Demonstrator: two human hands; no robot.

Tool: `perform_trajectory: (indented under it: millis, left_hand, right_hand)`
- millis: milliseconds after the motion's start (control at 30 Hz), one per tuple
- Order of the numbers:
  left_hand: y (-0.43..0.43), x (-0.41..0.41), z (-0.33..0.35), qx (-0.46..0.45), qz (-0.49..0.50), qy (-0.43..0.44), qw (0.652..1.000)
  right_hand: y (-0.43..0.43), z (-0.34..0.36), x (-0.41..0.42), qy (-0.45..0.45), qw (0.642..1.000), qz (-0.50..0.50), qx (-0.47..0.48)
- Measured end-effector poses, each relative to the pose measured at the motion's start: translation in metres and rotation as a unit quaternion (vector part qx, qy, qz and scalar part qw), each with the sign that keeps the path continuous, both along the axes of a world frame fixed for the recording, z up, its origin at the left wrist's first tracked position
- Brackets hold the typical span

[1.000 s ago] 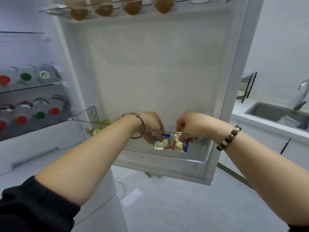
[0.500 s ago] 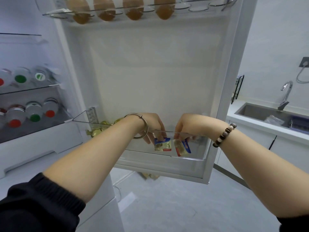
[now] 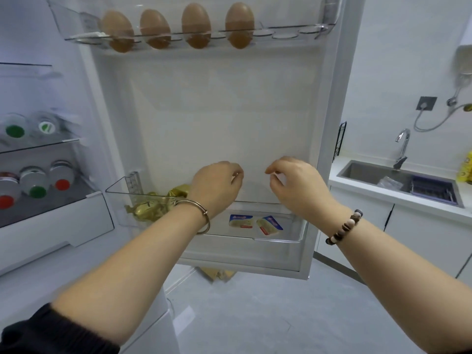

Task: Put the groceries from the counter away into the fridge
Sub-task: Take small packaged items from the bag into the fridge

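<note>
The left grip (image 3: 217, 185) and the right grip (image 3: 296, 185) hang side by side above the lower door bin (image 3: 281, 240), a little apart, each with fingers loosely curled and nothing between them. A metal bangle (image 3: 201, 213) circles the left wrist and a bead bracelet (image 3: 344, 227) the right. Below the grips, two small butter packets (image 3: 241, 221) lie flat on the bin's floor toward its right end, just beside each other, the right one turned at an angle. At the bin's left end sits a heap of gold-wrapped pieces (image 3: 153, 206). At the top of the open fridge door, four brown eggs (image 3: 196, 25) stand in the left holes of the egg tray (image 3: 293, 34). Capped jars (image 3: 35, 185) lie on their sides on the fridge shelves at the left. Far right, the bench (image 3: 337, 178) carries a sink (image 3: 370, 175).
</note>
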State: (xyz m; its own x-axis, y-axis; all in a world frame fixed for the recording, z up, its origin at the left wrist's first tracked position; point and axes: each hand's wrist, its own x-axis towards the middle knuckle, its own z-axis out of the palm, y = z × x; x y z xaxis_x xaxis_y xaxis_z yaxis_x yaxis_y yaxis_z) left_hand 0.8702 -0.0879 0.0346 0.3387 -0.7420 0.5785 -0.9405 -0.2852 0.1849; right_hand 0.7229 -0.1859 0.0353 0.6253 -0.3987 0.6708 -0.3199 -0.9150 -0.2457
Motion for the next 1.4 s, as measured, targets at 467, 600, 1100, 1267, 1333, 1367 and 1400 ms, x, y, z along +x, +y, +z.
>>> perform_trajectory:
  millis: [467, 600, 1100, 1267, 1333, 1367, 1400]
  left_hand:
    - [-0.021, -0.095, -0.041, -0.086, -0.12, -0.243, 0.959]
    - [-0.034, -0.147, -0.054, -0.082, -0.186, -0.225, 0.953]
    - [-0.068, -0.423, -0.096, -0.063, -0.411, -0.179, 0.892]
    - [-0.06, -0.551, -0.1, -0.06, -0.492, -0.166, 0.853]
    - [-0.052, -0.603, -0.103, -0.063, -0.519, -0.17, 0.835]
    - [-0.047, -0.627, -0.105, -0.066, -0.531, -0.171, 0.827]
    - [-0.042, -0.651, -0.107, -0.069, -0.543, -0.17, 0.819]
  right_hand:
    - [0.018, -0.044, -0.11, 0.032, 0.946, -0.299, -0.125]
    - [0.027, -0.057, -0.168, 0.069, 0.915, -0.381, -0.116]
    - [0.08, -0.092, -0.435, 0.143, 0.765, -0.626, -0.045]
    - [0.121, -0.098, -0.551, 0.147, 0.704, -0.695, -0.019]
    - [0.14, -0.102, -0.596, 0.151, 0.676, -0.721, -0.003]
    - [0.149, -0.103, -0.616, 0.154, 0.663, -0.732, 0.005]
    - [0.158, -0.105, -0.635, 0.158, 0.65, -0.743, 0.01]
